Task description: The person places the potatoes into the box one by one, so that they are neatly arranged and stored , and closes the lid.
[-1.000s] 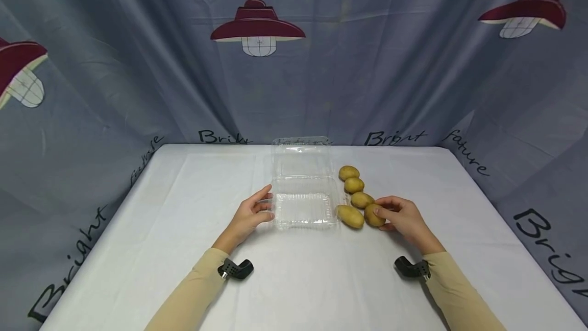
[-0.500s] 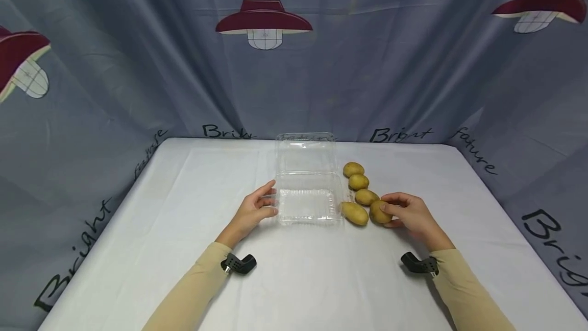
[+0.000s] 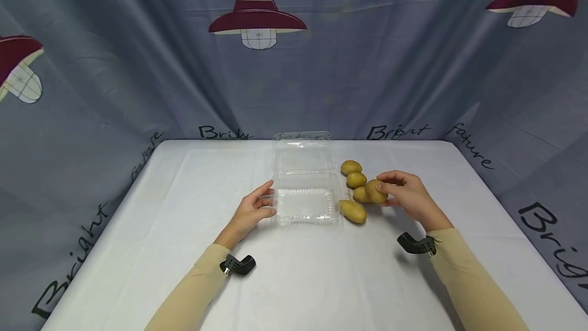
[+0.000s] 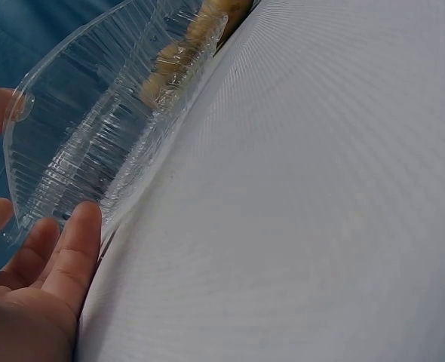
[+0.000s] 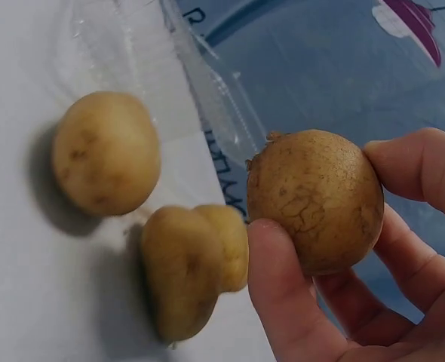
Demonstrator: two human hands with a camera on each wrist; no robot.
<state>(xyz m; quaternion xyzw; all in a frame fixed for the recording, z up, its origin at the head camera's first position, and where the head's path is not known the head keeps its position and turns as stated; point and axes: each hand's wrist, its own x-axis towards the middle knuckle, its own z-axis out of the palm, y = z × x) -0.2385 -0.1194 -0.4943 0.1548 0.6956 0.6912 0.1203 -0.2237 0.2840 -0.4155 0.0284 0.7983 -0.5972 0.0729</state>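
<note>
My right hand (image 3: 406,195) holds a round potato (image 5: 317,200) between thumb and fingers, raised over the table. In the head view the held potato overlaps another potato (image 3: 361,195) behind it. Alongside the clear plastic clamshell container (image 3: 305,203) lies a longer potato (image 3: 352,212), nearest the front. Two more potatoes sit farther back, one (image 3: 356,180) before the other (image 3: 351,167). The container stands with its lid (image 3: 304,157) tipped back and nothing inside. At its left side rests my left hand (image 3: 250,213), fingers loosely extended, fingertips (image 4: 87,215) at the wall and rim.
A white cloth (image 3: 294,275) covers the table. Behind it hangs a grey-blue curtain (image 3: 367,75) printed with red lamps and lettering. Each wrist bears a black camera, one on the left (image 3: 239,265) and one on the right (image 3: 415,244).
My right hand has lifted the round potato from beside the front potato and moved it up and away from me. The left hand and container keep their places.
</note>
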